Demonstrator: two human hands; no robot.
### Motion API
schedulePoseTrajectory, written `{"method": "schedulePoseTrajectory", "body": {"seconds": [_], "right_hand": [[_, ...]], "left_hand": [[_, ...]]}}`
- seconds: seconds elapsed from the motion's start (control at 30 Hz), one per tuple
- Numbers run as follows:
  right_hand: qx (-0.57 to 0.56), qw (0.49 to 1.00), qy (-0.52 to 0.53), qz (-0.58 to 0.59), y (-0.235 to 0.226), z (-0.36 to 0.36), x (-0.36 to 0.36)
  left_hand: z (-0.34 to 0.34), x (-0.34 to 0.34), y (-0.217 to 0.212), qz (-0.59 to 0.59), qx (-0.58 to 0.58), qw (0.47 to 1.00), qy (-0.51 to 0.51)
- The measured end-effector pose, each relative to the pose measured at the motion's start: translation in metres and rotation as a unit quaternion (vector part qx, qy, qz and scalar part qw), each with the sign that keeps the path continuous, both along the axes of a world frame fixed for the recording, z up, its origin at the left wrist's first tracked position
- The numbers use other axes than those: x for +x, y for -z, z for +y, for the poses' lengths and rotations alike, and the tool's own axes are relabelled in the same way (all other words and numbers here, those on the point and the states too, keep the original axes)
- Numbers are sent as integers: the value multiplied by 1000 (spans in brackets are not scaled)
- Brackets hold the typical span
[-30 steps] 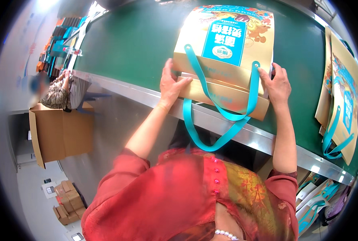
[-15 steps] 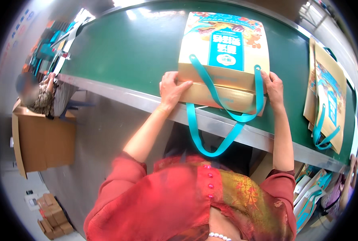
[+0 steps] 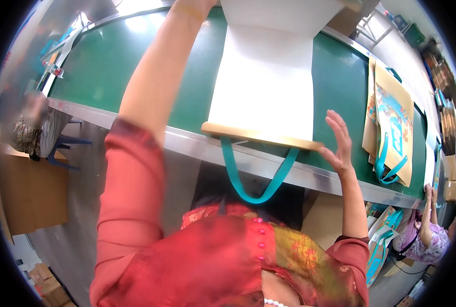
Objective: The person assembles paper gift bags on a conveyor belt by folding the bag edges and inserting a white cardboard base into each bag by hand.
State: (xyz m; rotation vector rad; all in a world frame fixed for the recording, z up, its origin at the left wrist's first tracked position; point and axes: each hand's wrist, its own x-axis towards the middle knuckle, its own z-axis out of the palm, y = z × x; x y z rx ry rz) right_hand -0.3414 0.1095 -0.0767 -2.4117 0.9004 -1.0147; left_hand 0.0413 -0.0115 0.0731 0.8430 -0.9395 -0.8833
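A gold paper gift bag lies spread on the table before me, its white inside facing up. The far panel of the bag rises out of the top of the picture. Along the near side runs its gold folded edge, from which a teal ribbon handle hangs over the table edge. My left hand reaches to the top of the picture beside the raised panel, its fingers cut off from view. With fingers stretched and thumb apart, my right hand is at the right end of the gold edge, holding nothing.
The green table has a metal front edge. Several flat gold bags lie at its right. Below stand bags with teal handles. A co-worker is at right; another person sits left, by a cardboard box.
The bag's printed front is no longer visible; its panel has swung up and away, showing the white inside. My left arm has reached far forward. My right hand has let go.
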Motion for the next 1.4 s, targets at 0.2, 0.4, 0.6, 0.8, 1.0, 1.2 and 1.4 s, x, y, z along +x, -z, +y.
{"method": "schedulePoseTrajectory", "body": {"seconds": [0.2,0.4,0.6,0.8,1.0,1.2,1.4], "right_hand": [[45,990,-9,136,50,11,-5],[346,933,75,-69,39,5,14],[396,917,39,-31,12,-23,29],[430,900,74,-7,6,-24,42],[433,897,77,-25,-16,-1,37],[394,913,56,-88,-22,-9,-22],[79,994,-28,73,35,-6,-6]], "left_hand": [[-17,-20,34,-259,50,964,-41],[121,13,146,-423,-4,900,-108],[193,9,151,-729,-110,675,35],[184,2,183,-783,-82,616,10],[189,-11,161,-788,-159,592,-65],[219,-2,96,-753,-202,626,-1],[225,0,22,-721,-115,667,148]]}}
